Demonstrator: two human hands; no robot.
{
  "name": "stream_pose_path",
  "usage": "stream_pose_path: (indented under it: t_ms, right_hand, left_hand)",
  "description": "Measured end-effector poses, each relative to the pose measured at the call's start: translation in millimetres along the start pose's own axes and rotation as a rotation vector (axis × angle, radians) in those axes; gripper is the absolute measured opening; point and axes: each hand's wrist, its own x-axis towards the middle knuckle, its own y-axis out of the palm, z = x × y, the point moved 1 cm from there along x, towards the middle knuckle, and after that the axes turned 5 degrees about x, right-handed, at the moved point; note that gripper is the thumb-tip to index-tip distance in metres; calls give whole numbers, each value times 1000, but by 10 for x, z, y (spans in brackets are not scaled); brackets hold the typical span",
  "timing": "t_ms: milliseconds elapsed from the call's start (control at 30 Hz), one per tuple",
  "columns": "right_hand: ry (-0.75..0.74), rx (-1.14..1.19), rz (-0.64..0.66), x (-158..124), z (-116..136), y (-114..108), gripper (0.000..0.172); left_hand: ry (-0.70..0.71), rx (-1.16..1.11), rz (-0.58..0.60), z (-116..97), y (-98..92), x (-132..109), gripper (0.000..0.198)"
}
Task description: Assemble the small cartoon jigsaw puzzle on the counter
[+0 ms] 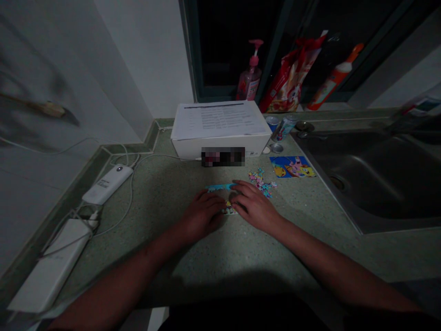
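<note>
On the counter, a partly joined jigsaw puzzle (220,187) lies between my hands, with a blue strip along its far edge and yellow and white pieces (229,210) at its near edge. My left hand (204,214) rests at its left side, fingers stretched to the right over the pieces and partly hiding them. From the other side, my right hand (257,208) lies with its fingers spread, the tips touching the strip and the near pieces. Just beyond the right hand is a heap of loose puzzle pieces (263,184). A colourful cartoon picture card (292,167) lies to their right.
A white box (220,131) with a printed sheet stands behind the puzzle. Cans (284,128) stand beside it. At right is a metal sink (379,174). White devices (108,184) with cables lie left. A pump bottle (250,80) and red bag (292,76) stand by the window.
</note>
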Motion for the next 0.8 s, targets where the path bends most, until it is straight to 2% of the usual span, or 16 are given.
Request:
stream_pose_path:
  t_ms: [400,500,633,700,800]
  right_hand:
    - [-46,-10,-28,-2,5,-29,12]
    - [-20,-17,-108,-16,-84,-129,15]
    - [82,-55,-193,-77,-303,-301,18]
    - [111,-52,-202,-109,-397,-352,17]
    - [117,-45,-194,-132,-460,-366,18]
  left_hand:
    - [4,10,-43,19,-14,-6,26]
    - [-109,44,-127,94,-72,-3,23]
    - [-391,84,-192,261,-157,2,26]
    - [-442,80,-191,317,-175,7,27]
    - [-441,72,-168,353,-151,11,30]
